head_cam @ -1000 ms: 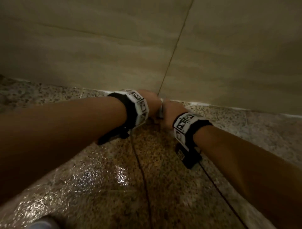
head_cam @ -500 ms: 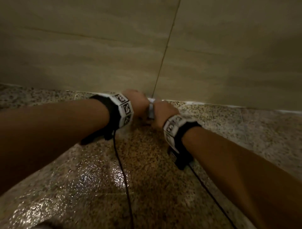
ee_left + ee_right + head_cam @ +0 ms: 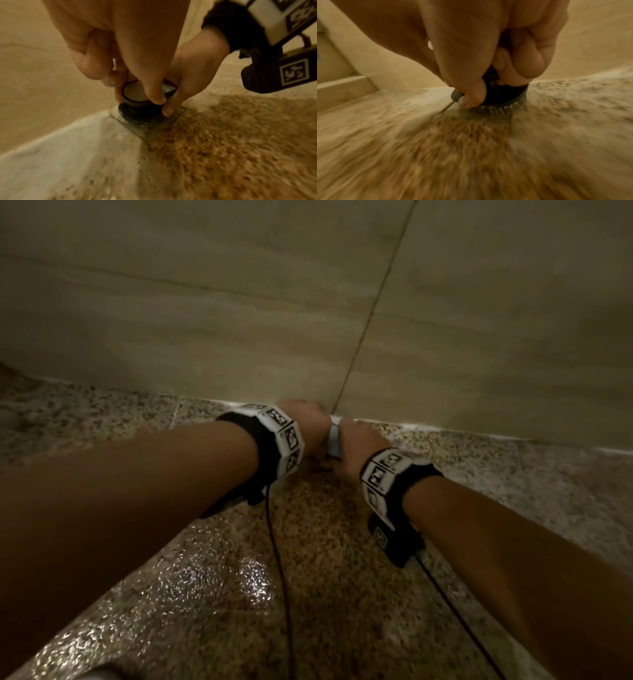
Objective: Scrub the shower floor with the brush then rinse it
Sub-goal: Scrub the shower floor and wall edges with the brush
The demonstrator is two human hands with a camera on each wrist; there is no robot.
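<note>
**Both hands bear down on the brush at the foot of the wall**

The brush [image 3: 137, 94] sits on the shower floor [image 3: 308, 594] right where the speckled stone meets the tiled wall [image 3: 205, 302], close to a vertical grout line. It is a small round brush with a dark disc body and a knob-like top; in the right wrist view its short bristles [image 3: 503, 108] splay against the floor, which suggests real downward pressure.

The left hand [image 3: 130, 44] is curled over the knob, thumb and fingertips pinching its rim. The right hand [image 3: 488, 44] is wrapped round the same brush from the other side, fingers folded tight and the thumb pressed low by the disc. Two hands on so small a tool probably serve to add weight and keep it from skidding on the wet surface.

In the left wrist view the brush rests over a square, darker patch [image 3: 154, 125] set into the floor at the wall's edge; it may be a drain cover, though blur makes that uncertain. Grime would gather there, which would explain the attention to this corner.

Nearer the person the floor glistens with water [image 3: 212, 587]. Cables [image 3: 277, 559] trail from the wrist bands [image 3: 284, 440] over the wet stone. Scrubbing looks under way; the rinse is yet to come.
</note>
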